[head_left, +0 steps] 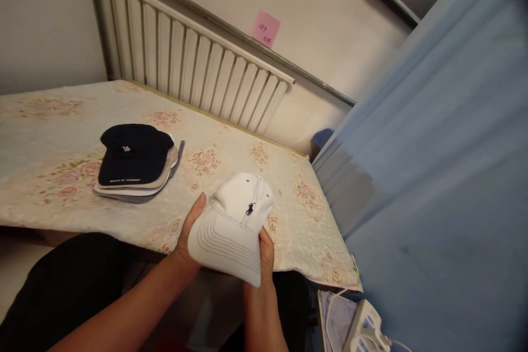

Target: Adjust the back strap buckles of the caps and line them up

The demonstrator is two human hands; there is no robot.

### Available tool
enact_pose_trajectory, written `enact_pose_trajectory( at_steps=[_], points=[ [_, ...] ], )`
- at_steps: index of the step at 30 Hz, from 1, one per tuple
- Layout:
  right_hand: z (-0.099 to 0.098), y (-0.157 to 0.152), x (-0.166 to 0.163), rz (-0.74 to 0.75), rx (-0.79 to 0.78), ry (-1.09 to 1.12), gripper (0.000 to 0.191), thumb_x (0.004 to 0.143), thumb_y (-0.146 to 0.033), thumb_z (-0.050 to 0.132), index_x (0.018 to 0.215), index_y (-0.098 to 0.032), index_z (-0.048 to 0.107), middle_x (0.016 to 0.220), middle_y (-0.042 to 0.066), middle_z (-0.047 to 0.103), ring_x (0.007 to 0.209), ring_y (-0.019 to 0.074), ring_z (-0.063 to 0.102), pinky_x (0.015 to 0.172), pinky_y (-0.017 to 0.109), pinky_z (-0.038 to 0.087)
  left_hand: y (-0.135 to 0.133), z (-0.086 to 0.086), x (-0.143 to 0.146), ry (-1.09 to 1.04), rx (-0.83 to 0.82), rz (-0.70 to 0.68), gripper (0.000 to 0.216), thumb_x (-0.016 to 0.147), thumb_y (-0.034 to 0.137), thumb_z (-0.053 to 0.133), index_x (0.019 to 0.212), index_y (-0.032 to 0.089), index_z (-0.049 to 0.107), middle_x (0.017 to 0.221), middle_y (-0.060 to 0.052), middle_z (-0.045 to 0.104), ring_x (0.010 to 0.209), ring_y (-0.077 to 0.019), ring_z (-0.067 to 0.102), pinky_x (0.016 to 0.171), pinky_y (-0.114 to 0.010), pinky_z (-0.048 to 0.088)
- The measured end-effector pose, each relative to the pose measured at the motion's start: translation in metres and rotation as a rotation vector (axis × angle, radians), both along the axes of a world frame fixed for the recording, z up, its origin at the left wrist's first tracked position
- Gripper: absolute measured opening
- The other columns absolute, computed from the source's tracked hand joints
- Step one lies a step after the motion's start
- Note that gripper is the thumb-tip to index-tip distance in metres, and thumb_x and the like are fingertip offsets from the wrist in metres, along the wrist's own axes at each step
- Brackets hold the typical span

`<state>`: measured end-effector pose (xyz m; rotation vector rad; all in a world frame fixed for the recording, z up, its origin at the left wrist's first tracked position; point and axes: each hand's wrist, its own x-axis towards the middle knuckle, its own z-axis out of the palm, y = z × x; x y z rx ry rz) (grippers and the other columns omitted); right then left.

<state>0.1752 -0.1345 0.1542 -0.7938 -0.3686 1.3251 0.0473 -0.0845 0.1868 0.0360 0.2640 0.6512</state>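
Observation:
A white baseball cap point(233, 225) with a small dark horse-rider emblem is held up between both hands, over the near edge of the bed. Its brim points down toward me. My left hand point(190, 231) grips the cap's left side, thumb raised beside the brim and the other fingers hidden beneath. On the opposite side my right hand point(266, 250) holds the cap near the brim's corner, most of its fingers out of sight under it. To the left lies a stack of caps, topped by a black cap point(134, 154) with white lettering along its brim.
A flowered cover point(231, 146) spreads over the bed. Behind it stands a white radiator point(193, 60), with a pink note point(266, 28) on the wall above. A blue curtain point(433, 176) hangs at the right, and a white power strip point(367, 327) with cords sits below.

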Motion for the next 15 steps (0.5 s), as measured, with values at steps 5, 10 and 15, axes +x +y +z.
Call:
enact_pose_trajectory(
  at_steps=[5, 10, 15],
  points=[
    [-0.008, 0.001, 0.004, -0.003, -0.028, 0.077, 0.034, 0.079, -0.035, 0.061, 0.102, -0.011, 0.069, 0.101, 0.01, 0.074, 0.107, 0.025, 0.065, 0.094, 0.047, 0.05, 0.003, 0.002, -0.003, 0.11, -0.078, 0.013, 0.048, 0.082, 0.036, 0.046, 0.114, 0.006, 0.065, 0.075, -0.014, 0.074, 0.082, -0.0342, 0.071, 0.079, -0.047, 0.055],
    [-0.021, 0.002, 0.008, -0.047, 0.019, 0.096, 0.047, 0.083, -0.046, 0.057, 0.114, -0.011, 0.063, 0.112, 0.011, 0.07, 0.112, 0.0241, 0.063, 0.096, 0.046, 0.049, 0.01, -0.008, -0.004, 0.195, -0.045, -0.02, 0.035, 0.075, 0.027, 0.05, 0.094, 0.006, 0.071, 0.058, -0.012, 0.071, 0.058, -0.0318, 0.07, 0.059, -0.043, 0.058],
    [-0.021, -0.005, 0.01, -0.101, 0.001, 0.117, 0.038, 0.079, -0.038, 0.063, 0.11, -0.015, 0.067, 0.103, 0.009, 0.074, 0.111, 0.0252, 0.063, 0.099, 0.045, 0.047, 0.011, -0.014, -0.002, 0.245, -0.016, -0.024, 0.031, 0.078, 0.028, 0.048, 0.073, 0.01, 0.072, 0.056, -0.012, 0.07, 0.051, -0.0296, 0.067, 0.052, -0.041, 0.056]
  ],
)
